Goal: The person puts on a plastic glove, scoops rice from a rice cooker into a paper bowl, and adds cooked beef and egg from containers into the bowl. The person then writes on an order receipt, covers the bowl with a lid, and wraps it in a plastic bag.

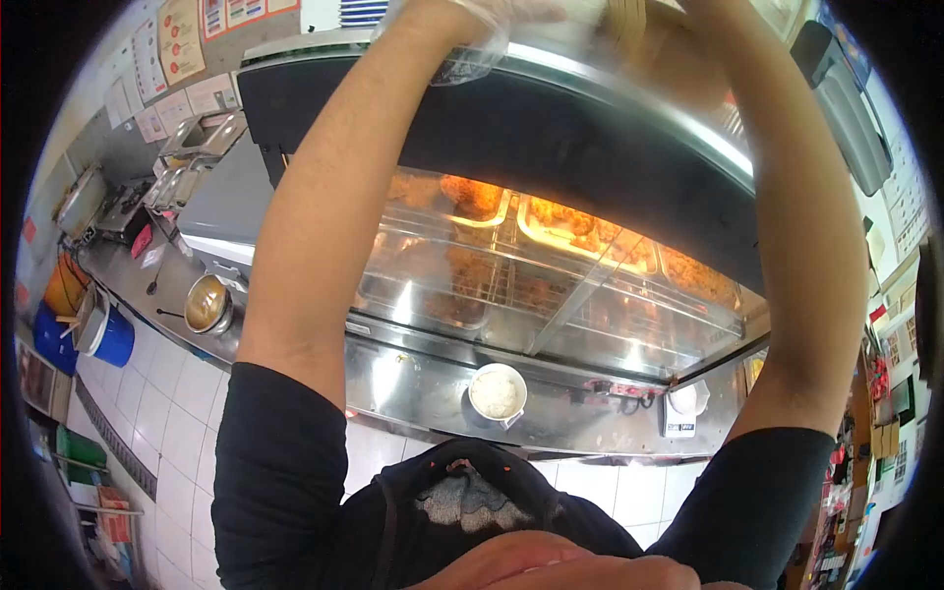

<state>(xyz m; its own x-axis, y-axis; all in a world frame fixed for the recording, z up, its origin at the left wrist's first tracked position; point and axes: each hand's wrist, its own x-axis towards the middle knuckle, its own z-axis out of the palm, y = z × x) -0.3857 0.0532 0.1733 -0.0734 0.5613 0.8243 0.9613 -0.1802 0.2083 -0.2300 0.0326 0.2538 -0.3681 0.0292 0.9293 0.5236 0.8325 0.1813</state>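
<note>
Both my arms stretch up over the top of a food warmer (pixel 590 128). At the upper edge of the view, my left hand (pixel 482 22) wears a clear plastic glove; its fingers are blurred and partly cut off, so their grip does not show. My right forearm (pixel 801 216) runs out of the picture at the top, taking the hand with it. Between the arms, on the warmer's top, is a blurred tan-brown shape (pixel 674 64) whose kind I cannot make out. Inside the warmer, trays of fried food (pixel 580 224) sit under orange light.
A white container of pale food (pixel 498 392) stands on the steel counter (pixel 393 383) below the warmer. To its right is a small scale (pixel 680 418) with a white bowl on it. A metal pot (pixel 208 303) stands on the left counter, with a blue bin (pixel 110 337) beyond it.
</note>
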